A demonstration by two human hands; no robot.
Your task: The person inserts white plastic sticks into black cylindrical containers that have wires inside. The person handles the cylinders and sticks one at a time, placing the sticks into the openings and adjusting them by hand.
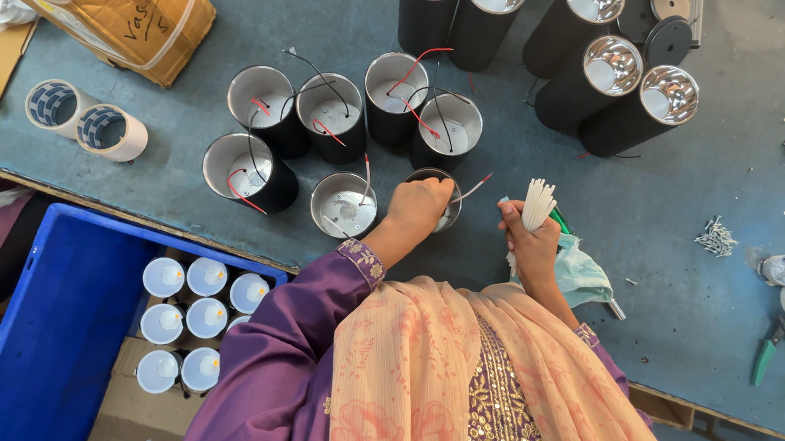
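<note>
At frame centre, the left hand is laid over a black can on the blue table, fingers curled into its open top. Just right of it, a bundle of white ties is gripped upright in the closed right hand. More wired cans stand above.

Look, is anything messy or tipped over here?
A few black cylinder housings at top right lie tilted on their sides, while the wired ones stand upright. Small screws lie scattered loose on the blue table.
</note>
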